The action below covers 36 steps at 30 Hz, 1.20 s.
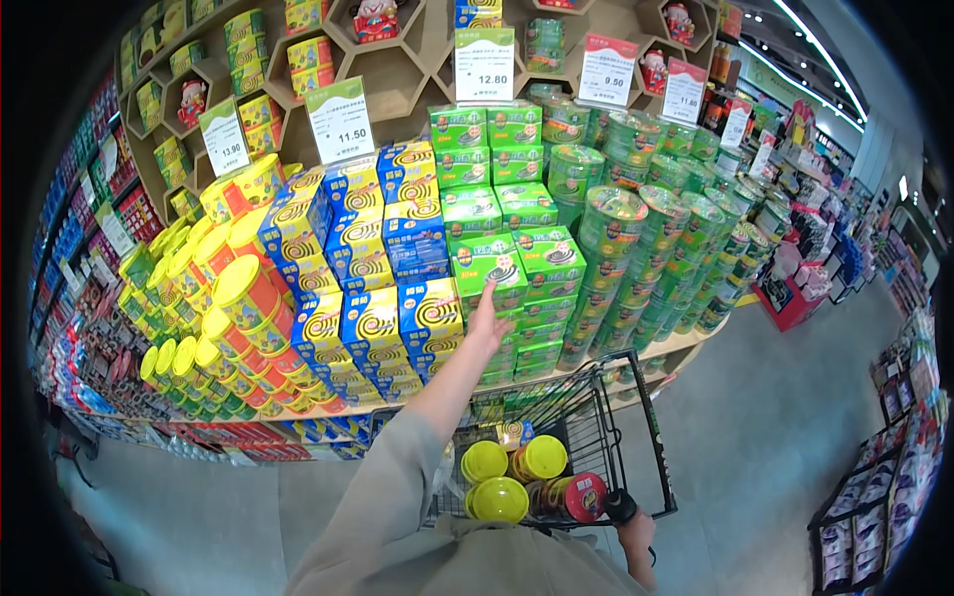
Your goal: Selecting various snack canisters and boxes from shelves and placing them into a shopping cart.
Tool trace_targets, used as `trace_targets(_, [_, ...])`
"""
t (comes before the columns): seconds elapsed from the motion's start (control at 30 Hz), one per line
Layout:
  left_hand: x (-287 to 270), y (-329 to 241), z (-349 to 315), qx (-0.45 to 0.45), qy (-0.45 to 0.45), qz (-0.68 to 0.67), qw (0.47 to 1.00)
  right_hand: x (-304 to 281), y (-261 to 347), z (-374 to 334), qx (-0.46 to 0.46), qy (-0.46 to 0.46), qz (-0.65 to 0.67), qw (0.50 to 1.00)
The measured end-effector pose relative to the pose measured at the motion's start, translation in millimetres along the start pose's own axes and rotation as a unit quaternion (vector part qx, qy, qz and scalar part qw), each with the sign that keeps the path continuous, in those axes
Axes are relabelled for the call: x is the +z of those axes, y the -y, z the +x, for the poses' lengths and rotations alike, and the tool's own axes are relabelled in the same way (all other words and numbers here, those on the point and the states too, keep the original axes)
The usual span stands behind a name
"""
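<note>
My left hand (485, 324) reaches forward to a stack of green coil boxes and touches the front of the top green box (475, 264). Its thumb and fingers look spread, and part of them is hard to make out. Low on the right, my right hand (636, 534) is closed at the black handle (620, 506) of a shopping cart (651, 427). Inside the cart lie several yellow-lidded tubs (497, 500), a red-lidded round container (585, 496) and a small blue-and-yellow box (514, 433).
Blue-and-yellow boxes (373, 328) and yellow-lidded tubs (243, 288) are stacked left of the green boxes. Clear round tubs (611, 238) rise to the right. Price cards (484, 65) stand behind. Another shelf (860, 507) stands across the grey floor (755, 427).
</note>
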<state>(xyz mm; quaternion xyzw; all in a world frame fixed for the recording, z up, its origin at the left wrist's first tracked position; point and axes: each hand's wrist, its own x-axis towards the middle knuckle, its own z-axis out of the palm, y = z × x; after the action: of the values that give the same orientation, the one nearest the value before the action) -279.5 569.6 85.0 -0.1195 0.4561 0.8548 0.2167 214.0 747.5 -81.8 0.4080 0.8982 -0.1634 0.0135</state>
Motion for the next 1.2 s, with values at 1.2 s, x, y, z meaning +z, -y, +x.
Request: trace_targets(1.2, [-45.8,51.3,-45.9,0.058,0.247,-0.204,0.945,-2.8,1.6,0.8,-0.007,0.004,-0.015,1.000])
